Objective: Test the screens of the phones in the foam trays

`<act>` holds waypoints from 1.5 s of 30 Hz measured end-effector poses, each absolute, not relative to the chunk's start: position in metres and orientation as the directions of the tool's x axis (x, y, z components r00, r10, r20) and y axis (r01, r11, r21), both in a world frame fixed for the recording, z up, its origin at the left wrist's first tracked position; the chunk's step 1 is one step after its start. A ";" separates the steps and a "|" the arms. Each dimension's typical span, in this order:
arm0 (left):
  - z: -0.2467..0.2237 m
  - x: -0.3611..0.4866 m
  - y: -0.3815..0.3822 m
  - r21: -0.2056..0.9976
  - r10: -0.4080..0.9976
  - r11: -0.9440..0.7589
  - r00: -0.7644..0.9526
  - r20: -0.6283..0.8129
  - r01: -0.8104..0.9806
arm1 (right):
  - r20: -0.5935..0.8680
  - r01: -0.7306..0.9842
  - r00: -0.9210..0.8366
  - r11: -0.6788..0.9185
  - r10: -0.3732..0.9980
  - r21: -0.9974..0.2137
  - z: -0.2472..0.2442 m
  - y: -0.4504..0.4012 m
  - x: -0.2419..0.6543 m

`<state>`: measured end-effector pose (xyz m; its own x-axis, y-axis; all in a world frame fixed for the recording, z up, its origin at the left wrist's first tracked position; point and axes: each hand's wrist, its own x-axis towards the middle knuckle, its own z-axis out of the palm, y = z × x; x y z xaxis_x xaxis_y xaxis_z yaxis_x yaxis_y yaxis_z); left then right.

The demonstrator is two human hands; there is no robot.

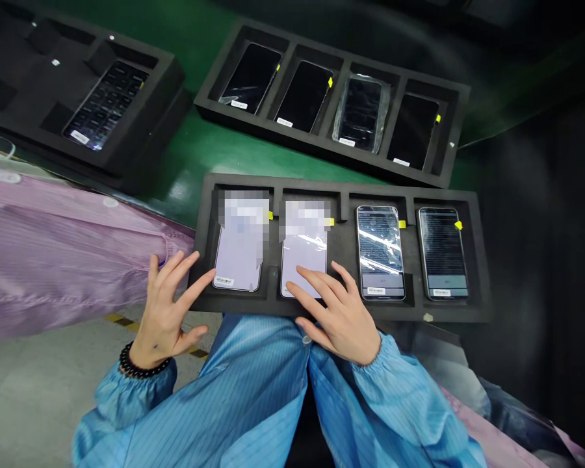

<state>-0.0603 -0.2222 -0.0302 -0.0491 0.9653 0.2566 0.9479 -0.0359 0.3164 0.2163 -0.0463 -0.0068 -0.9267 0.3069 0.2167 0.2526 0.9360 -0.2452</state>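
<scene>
Head, hands (347,321) at tray (480,260), 4 phones (379,250) inside

Work surface (195,149): green, glossy, with a pale light reflection near its left-centre. Floor (24,377): grey, visible at near left, marked with a yellow-and-black striped line (121,320). Far right of the scene: dark, details indistinct. Light source: not identifiable.

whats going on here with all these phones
Someone in blue sleeves has both hands at the near tray, where four lit phones lie in separate slots. Their left hand has a fingertip by the edge of the leftmost phone, and their right hand is spread over the lower part of the next phone. The far tray holds four dark phones.
</scene>
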 end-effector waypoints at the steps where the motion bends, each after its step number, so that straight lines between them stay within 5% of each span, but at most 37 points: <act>1: -0.029 -0.061 -0.219 0.318 0.961 -0.036 -0.055 0.272 0.947 | 0.216 0.251 -0.927 0.935 0.307 -0.252 -0.007 -0.046 0.216; 6: -0.012 -0.067 -0.177 0.382 0.940 0.003 -0.134 0.315 0.924 | 0.235 0.247 -0.920 0.930 0.314 -0.274 -0.006 -0.045 0.216; 14: -0.008 -0.079 -0.076 0.457 0.979 0.099 -0.169 0.114 0.884 | 0.228 0.261 -0.912 0.912 0.341 -0.317 -0.007 -0.048 0.220; 21: -0.002 -0.076 -0.089 0.688 0.844 0.111 -0.434 0.316 0.717 | 0.306 0.259 -0.875 0.896 0.376 -0.361 -0.007 -0.049 0.226; 25: -0.003 -0.075 -0.106 0.942 0.895 0.180 -0.444 -0.038 0.282 | 0.325 0.274 -0.855 0.884 0.405 -0.380 -0.007 -0.049 0.229; 28: 0.000 -0.074 -0.105 0.948 0.904 0.289 -0.364 -0.224 0.135 | 0.343 0.267 -0.841 0.873 0.418 -0.407 -0.008 -0.050 0.230; 33: 0.014 -0.057 -0.099 0.967 0.887 0.221 -0.437 -0.147 0.123 | 0.447 0.324 -0.707 0.813 0.547 -0.483 0.004 -0.050 0.225; 39: 0.039 0.001 -0.118 0.994 0.863 -0.092 -0.493 0.107 0.054 | 0.454 0.383 -0.412 0.602 0.790 -0.701 0.038 -0.042 0.214; 45: 0.049 0.047 -0.121 0.988 0.933 -0.155 -0.333 0.139 -0.024 | 0.549 0.493 -0.423 0.691 0.721 -0.529 0.056 -0.031 0.212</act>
<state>0.0465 -0.1214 0.0489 -0.3334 0.9325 0.1389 -0.0236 -0.1555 0.9876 0.2119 -0.0312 0.0563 -0.4227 0.7212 0.5489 0.4929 0.6912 -0.5285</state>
